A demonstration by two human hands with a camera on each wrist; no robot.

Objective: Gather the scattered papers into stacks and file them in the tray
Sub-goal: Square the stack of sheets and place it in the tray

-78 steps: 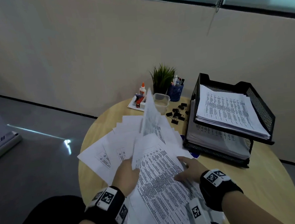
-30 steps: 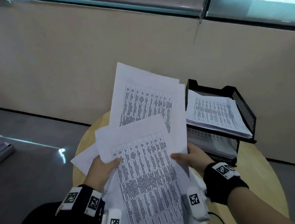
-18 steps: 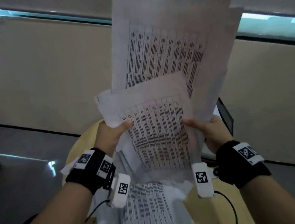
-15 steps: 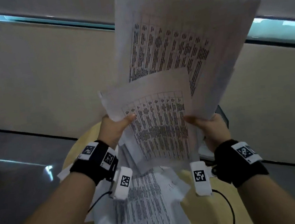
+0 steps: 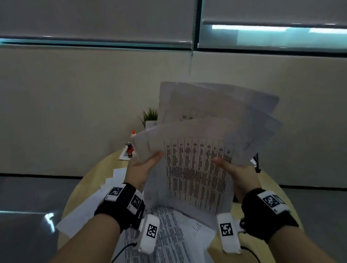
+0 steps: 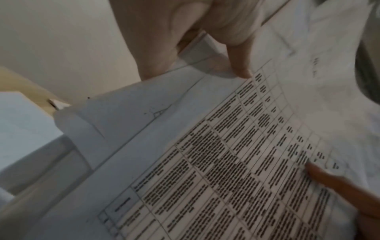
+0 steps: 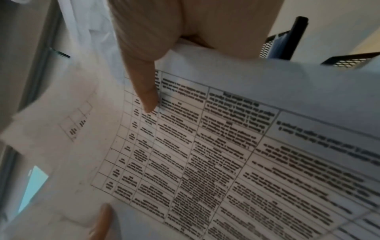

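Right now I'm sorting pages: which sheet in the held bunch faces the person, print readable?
The front sheet, with the printed table, pinched under both thumbs; the sheets fanned behind it show only faint print.

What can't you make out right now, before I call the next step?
- Black mesh filing tray: head view, hidden behind the fanned bundle of printed white sheets; right wrist view shows only a corner.
- Table text on those sheets: blurred everywhere.
- Fingers of left hand and right hand: behind the sheets.

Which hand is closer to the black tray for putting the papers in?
Right hand: it grips the papers on the side where the tray shows, just past it. Left hand holds the far edge.
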